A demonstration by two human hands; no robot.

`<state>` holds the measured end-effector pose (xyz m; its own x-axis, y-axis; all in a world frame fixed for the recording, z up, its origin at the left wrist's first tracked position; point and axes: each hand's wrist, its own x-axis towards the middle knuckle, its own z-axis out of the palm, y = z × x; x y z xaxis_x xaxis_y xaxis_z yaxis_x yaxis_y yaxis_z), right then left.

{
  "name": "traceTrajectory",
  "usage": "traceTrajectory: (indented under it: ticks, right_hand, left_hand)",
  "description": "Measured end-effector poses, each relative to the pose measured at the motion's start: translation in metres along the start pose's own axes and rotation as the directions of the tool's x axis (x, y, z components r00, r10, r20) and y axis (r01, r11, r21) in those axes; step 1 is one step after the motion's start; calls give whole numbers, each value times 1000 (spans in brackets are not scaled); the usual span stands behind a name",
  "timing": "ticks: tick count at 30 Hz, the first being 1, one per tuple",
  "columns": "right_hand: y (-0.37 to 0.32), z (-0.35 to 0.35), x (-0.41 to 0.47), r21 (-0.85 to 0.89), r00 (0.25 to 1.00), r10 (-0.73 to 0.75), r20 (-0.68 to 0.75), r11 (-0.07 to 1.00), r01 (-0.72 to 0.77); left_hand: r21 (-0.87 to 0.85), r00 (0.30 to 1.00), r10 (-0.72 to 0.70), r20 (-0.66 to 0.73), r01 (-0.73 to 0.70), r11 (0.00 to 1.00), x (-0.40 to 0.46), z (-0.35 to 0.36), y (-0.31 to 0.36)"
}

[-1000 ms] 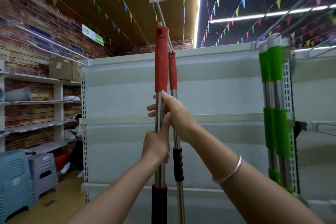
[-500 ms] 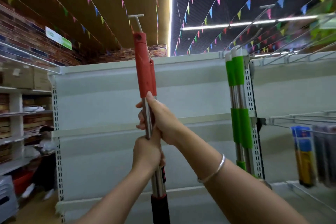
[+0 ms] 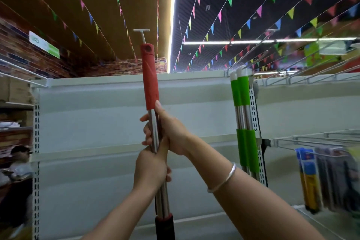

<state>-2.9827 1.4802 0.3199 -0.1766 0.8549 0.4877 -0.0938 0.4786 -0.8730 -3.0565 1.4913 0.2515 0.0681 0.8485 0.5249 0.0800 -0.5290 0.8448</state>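
- The long stainless-steel pole with a red plastic grip (image 3: 149,76) stood upright in front of the white metal shelving panel (image 3: 97,115). Its red top sat just under the white T-ended hook (image 3: 141,33). A second steel shaft seemed to run alongside it lower down.
- The left hand (image 3: 151,169) was wrapped tightly round the steel, low on the pole.
- The right hand (image 3: 169,132) gripped directly above it, touching it. Its fingers were curled round the shaft and its thumb lay straight up to the grip's lower edge.
- The hanging hole in the red top could miss the hook, because the grip itself hid much of the hook's stem from the person.
- With both hands set low, the tall top could sway sideways towards the green-gripped steel poles (image 3: 243,122) hanging to the right.
- Bare steel is slick, so a loosened grip could let the pole slide down through the palms.
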Motion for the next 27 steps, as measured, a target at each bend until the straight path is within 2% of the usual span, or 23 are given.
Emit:
traceTrajectory:
  ticks: [13,27]
  right_hand:
    - [-1,-6,31,-9,999,-12,51,1000,13]
    - [5,-12,38,-77,1000,2,7,997,-1]
  left_hand:
    - [31,998,3,-65,-1,1000,25,-2,1]
    - [-14,1000,-6,-17,6,1000,44,3,-10]
